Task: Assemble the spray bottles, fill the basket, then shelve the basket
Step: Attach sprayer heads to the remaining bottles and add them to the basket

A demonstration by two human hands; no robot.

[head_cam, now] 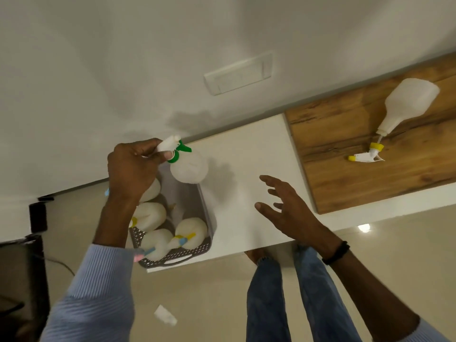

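My left hand (134, 166) grips the white sprayer head of a green-collared spray bottle (188, 167), holding it over the far end of the grey perforated basket (207, 213). Inside the basket lie several white spray bottles (150, 215) with yellow, blue and pink trigger parts. My right hand (283, 206) hovers open above the white table (259, 149), to the right of the basket. On the wooden board (345, 183) at the right lies another white bottle (407, 102), with a yellow-capped sprayer head (367, 154) sticking part-way out of its neck.
The basket stands at the table's front left corner. A white wall with a switch plate (238, 74) runs behind the table. Dark furniture (37, 218) is at the left. A white scrap (165, 314) lies on the beige floor beside my legs.
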